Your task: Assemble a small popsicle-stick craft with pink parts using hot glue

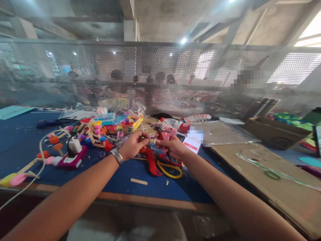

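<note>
My left hand (135, 144), with a metal watch (117, 155) on its wrist, is closed in a pinch on a small wooden stick piece (151, 141) held between both hands. My right hand (170, 145) is wrapped round a pink glue gun (165, 136) with a lit red light; its tip sits by the stick. Both hands hover above the blue table (25, 140). Just beneath them lie scissors with yellow handles (171, 166) and a red strap (151, 163).
A craft frame of wooden sticks and coloured pompoms (95, 132) lies to the left, with a white plug in a pink power strip (74, 155). A loose stick (138, 181) lies near the front edge. Flat cardboard (263, 170) and a box (276, 132) lie right. People sit behind a perforated metal screen (160, 77).
</note>
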Available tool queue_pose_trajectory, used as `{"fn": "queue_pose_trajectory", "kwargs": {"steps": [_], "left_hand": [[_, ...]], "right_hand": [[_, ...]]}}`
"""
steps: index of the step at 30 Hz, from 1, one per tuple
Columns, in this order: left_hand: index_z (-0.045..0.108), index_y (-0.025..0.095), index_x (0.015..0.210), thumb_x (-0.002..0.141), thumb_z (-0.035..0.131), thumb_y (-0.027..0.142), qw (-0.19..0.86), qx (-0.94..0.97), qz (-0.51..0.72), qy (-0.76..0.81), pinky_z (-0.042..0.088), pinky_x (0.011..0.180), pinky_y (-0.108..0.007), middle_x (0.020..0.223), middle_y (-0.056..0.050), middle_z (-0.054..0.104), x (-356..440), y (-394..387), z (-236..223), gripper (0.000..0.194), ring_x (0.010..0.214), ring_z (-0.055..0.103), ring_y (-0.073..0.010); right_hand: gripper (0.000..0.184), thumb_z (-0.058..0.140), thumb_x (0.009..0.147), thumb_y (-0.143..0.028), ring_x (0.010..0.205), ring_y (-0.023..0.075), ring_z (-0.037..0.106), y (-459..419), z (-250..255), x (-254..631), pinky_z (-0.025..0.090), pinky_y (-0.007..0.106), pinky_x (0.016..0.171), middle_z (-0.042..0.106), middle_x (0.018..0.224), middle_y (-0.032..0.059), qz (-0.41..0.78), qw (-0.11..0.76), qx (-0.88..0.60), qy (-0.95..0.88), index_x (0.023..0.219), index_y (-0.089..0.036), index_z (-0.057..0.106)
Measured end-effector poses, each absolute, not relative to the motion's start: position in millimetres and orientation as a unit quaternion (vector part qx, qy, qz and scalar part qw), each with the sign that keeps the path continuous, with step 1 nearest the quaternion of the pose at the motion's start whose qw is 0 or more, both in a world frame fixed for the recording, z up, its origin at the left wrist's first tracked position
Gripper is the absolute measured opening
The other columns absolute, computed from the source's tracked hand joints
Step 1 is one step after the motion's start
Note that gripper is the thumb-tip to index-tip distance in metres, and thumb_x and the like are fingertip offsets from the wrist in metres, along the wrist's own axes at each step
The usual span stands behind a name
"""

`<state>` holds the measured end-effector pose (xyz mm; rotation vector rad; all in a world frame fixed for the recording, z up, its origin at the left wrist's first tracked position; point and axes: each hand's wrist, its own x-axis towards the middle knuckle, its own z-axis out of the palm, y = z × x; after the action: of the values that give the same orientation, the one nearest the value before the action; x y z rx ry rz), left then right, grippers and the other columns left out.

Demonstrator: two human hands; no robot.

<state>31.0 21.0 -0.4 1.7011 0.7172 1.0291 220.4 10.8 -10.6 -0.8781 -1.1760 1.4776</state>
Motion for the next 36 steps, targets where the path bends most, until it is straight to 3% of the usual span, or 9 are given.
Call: {"fn": "queue_pose_trajectory", "kwargs": {"steps": [6,24,36], "left_hand": [[0.057,0.014,0.083,0.069,0.076,0.042,0.506,0.696,0.421,0.287,0.035,0.053,-0.02,0.064,0.004,0.051,32.2,21.0,0.0,0.036,0.056,0.044,-0.0066],[0.06,0.013,0.083,0.068,0.077,0.041,0.512,0.696,0.409,0.294,0.039,0.051,-0.019,0.063,0.003,0.054,31.5,20.9,-0.6,0.036,0.055,0.048,-0.0072],[0.061,0.012,0.081,0.064,0.081,0.038,0.529,0.68,0.409,0.301,0.041,0.05,-0.019,0.062,0.003,0.057,31.2,21.4,0.7,0.037,0.053,0.051,-0.007]], "right_hand": [[0.049,0.091,0.043,-0.037,0.059,0.0106,0.054,10.8,-10.4,221.3,0.037,0.025,0.051,0.061,0.067,-0.0031,0.611,0.499,-0.366,-0.494,0.078,-0.019,0.063],[0.049,0.09,0.045,-0.04,0.058,0.0114,0.051,8.3,-9.7,222.9,0.033,0.025,0.048,0.056,0.064,-0.0029,0.604,0.479,-0.367,-0.521,0.079,-0.019,0.061],[0.047,0.091,0.043,-0.035,0.061,0.0109,0.054,9.2,-11.6,222.8,0.042,0.027,0.058,0.06,0.069,-0.0033,0.611,0.497,-0.363,-0.498,0.077,-0.019,0.064]]}}
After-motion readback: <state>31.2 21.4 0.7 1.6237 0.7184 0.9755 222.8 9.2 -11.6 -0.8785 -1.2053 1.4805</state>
